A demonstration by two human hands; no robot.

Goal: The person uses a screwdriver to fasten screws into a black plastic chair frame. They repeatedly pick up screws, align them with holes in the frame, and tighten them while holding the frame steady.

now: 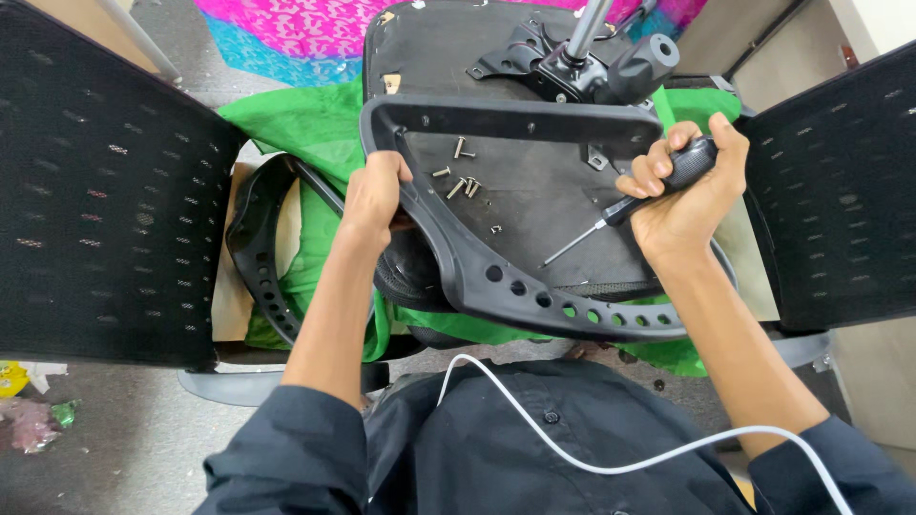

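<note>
Under both hands lies an upturned black chair seat pan (534, 205) with its metal tilt mechanism and gas-lift stem (582, 52) beyond the right hand. The left hand (374, 195) is clamped around the near-left corner of a black moulded plastic armrest frame with a row of round holes (534, 291), which loops from above that hand's knuckles across to the right hand and back along the near edge. The right hand (689, 195) is closed in a fist on the black-handled screwdriver (630, 205), its thin shaft pointing down-left toward the seat pan. Loose silver screws (461, 176) lie between the hands, just right of the left fingers. The frame looks stiff, light and smooth, best gripped at its thick corner bend as now; the screws look small and liable to roll. Green cloth (305, 124) lies beneath; black mesh chair backs (105, 181) flank both hands.
</note>
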